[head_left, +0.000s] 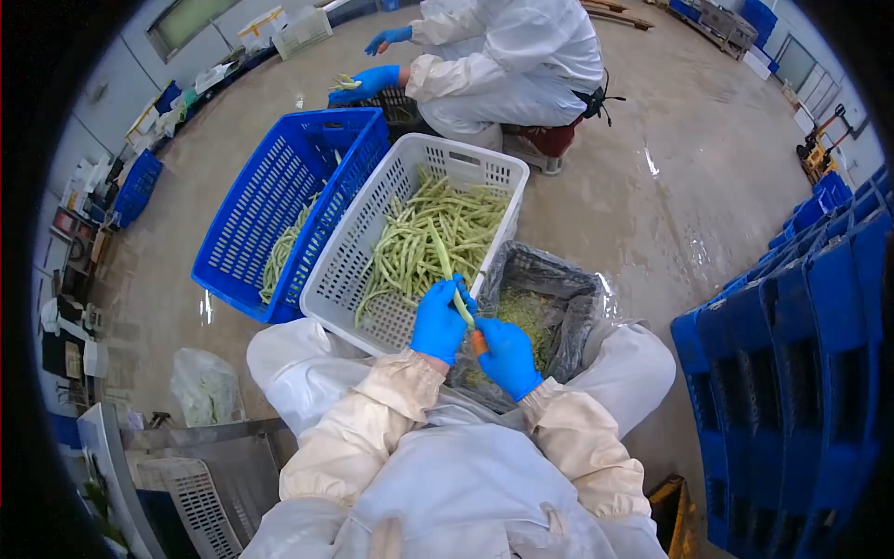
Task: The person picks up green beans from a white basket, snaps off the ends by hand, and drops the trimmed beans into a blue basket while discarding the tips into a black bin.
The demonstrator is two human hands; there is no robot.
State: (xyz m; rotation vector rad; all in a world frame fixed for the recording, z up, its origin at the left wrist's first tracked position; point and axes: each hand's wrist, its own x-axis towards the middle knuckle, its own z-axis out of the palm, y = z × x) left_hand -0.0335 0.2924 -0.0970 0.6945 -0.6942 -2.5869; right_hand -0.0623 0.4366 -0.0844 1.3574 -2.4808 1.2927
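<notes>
My left hand (442, 320), in a blue glove, is closed around a long pale green bean (440, 252). The bean points up and away over the white basket, its lower end reaching toward my other hand. My right hand (509, 357), also gloved in blue, is closed on a small tool with an orange handle (479, 343) beside that lower end; its working end is too small to make out. Beyond my hands, a white slotted basket (328, 296) holds a pile of green beans (433, 219). A black-lined bin (579, 303) with green scraps (523, 317) stands under and right of my right hand.
A blue basket (244, 200) with more beans adjoins the white one. Across from me sits a co-worker (521, 56) in white, gloved hands over a dark crate (396, 107). Stacked blue pallets (773, 373) rise at right. A plastic bag (205, 387) lies at left.
</notes>
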